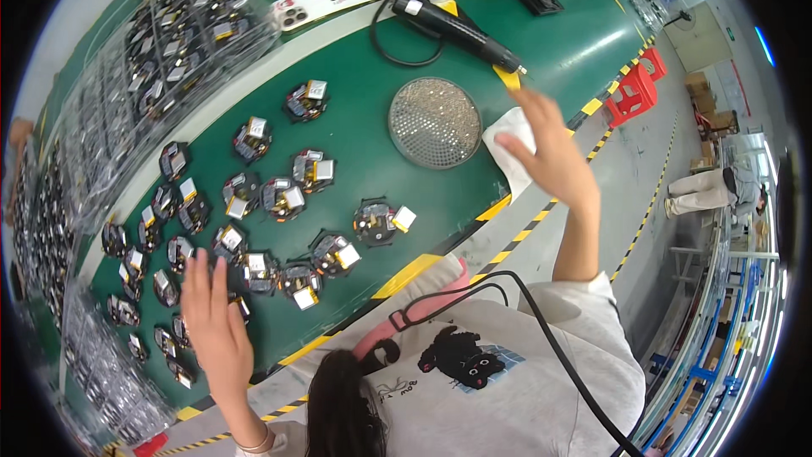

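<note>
Plastic trays (pixel 173 114), clear and packed with small dark parts, spread to the left of the person's left hand (pixel 218 322) and beyond it. That hand is bare, its fingers stretched loosely side by side, and I see nothing gripped in it. It hovers over round black electronic modules (pixel 282 197) with pale rectangular cells, laid out on the green tabletop (pixel 355 118); from where I stand I cannot tell whether it touches any. Some modules lie to its left, more ahead of it and to its right.

Farther from the body than both hands, roughly between them, lies a white phone with red decorations (pixel 326 2). Nearer the right hand (pixel 550 148), just to its left, sits a shallow round dish (pixel 434 167) of tiny silvery pieces. A black, pen-shaped electric screwdriver (pixel 461 31) points its tip close to that hand's fingertips. The right hand is empty too, thumb spread from the fingers, beside a white cloth or paper (pixel 510 152). Well beyond it, to the right, stands a red plastic stool (pixel 634 95).

To me, the step looks like reaching, the hands well apart. Taking up the screwdriver would call for the right fingers to close around its barrel, with the left steadying one module.
</note>
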`<move>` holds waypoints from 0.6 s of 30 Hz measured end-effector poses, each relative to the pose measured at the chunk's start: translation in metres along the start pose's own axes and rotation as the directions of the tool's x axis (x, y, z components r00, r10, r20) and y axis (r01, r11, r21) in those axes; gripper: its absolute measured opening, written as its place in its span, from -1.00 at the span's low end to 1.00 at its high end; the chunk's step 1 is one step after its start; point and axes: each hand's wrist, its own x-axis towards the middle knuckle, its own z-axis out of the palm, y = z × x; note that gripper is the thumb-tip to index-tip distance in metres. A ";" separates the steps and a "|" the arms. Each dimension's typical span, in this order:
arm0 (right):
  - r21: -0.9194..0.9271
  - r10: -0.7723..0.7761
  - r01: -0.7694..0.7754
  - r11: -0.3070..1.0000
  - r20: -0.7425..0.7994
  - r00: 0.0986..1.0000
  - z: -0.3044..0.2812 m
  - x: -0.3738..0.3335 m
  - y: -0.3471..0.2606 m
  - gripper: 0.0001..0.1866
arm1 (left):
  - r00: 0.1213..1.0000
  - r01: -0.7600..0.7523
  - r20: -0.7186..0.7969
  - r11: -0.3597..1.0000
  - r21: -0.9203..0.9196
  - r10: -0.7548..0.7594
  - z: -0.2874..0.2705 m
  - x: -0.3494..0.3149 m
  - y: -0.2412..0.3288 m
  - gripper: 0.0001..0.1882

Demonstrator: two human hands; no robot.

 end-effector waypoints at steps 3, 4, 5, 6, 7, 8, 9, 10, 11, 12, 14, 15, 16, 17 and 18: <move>-0.271 0.017 0.009 0.962 0.094 0.995 0.044 -0.030 0.027 0.07 | 0.992 -0.007 0.129 1.000 -0.030 0.011 0.001 0.011 0.002 -0.34; -0.266 0.012 0.015 0.964 0.098 0.995 0.043 -0.029 0.028 0.07 | 0.987 -0.019 0.159 0.998 -0.059 0.028 -0.003 0.013 0.004 -0.27; -0.106 -0.036 0.048 0.993 0.111 0.993 0.039 -0.026 0.027 0.18 | 0.978 -0.039 0.204 0.997 -0.062 0.051 -0.006 0.018 0.001 -0.18; 0.058 -0.079 0.073 0.996 0.121 0.989 0.035 -0.026 0.025 0.28 | 0.971 -0.052 0.232 0.997 -0.052 0.063 -0.010 0.023 0.000 -0.14; 0.083 -0.084 0.071 0.994 0.169 0.982 0.036 -0.021 0.029 0.43 | 0.963 -0.044 0.266 0.998 -0.035 0.052 -0.015 0.027 0.001 -0.12; 0.093 -0.087 0.071 0.993 0.174 0.981 0.034 -0.017 0.028 0.43 | 0.953 -0.036 0.299 0.999 -0.017 0.040 -0.020 0.030 0.003 -0.09; 0.144 -0.149 0.125 0.982 0.172 0.974 0.032 -0.009 0.023 0.42 | 0.953 -0.030 0.301 1.000 -0.008 0.031 -0.025 0.036 0.006 -0.09; 0.189 -0.204 0.171 0.967 0.168 0.964 0.029 -0.001 0.018 0.42 | 0.968 -0.107 0.229 0.994 -0.003 0.105 -0.027 0.043 0.014 -0.14; 0.193 -0.203 0.170 0.966 0.168 0.965 0.029 0.008 0.011 0.42 | 0.971 -0.183 0.156 0.983 0.007 0.180 -0.027 0.051 0.022 -0.18; 0.205 -0.245 0.215 0.955 0.131 0.961 0.031 0.017 0.003 0.40 | 0.970 -0.184 0.164 0.983 0.009 0.180 -0.024 0.060 0.034 -0.18; 0.211 -0.273 0.248 0.945 0.098 0.957 0.035 0.028 -0.008 0.38 | 0.912 -0.380 0.108 0.914 -0.145 0.396 -0.010 0.083 0.064 -0.35; 0.263 -0.267 0.218 0.940 0.166 0.949 0.038 0.036 -0.011 0.35 | 0.876 -0.446 0.125 0.882 -0.154 0.465 -0.002 0.090 0.082 -0.41; 0.316 -0.272 0.192 0.929 0.233 0.934 0.040 0.044 -0.013 0.32 | 0.840 -0.504 0.140 0.849 -0.159 0.524 0.008 0.095 0.096 -0.47; 0.323 -0.324 0.232 0.917 0.268 0.907 0.039 0.053 -0.013 0.31 | 0.846 -0.495 0.140 0.856 -0.152 0.514 0.018 0.100 0.101 -0.47; 0.327 -0.335 0.242 0.913 0.267 0.904 0.035 0.059 -0.014 0.31 | 0.823 -0.533 0.131 0.831 -0.159 0.552 0.029 0.104 0.105 -0.47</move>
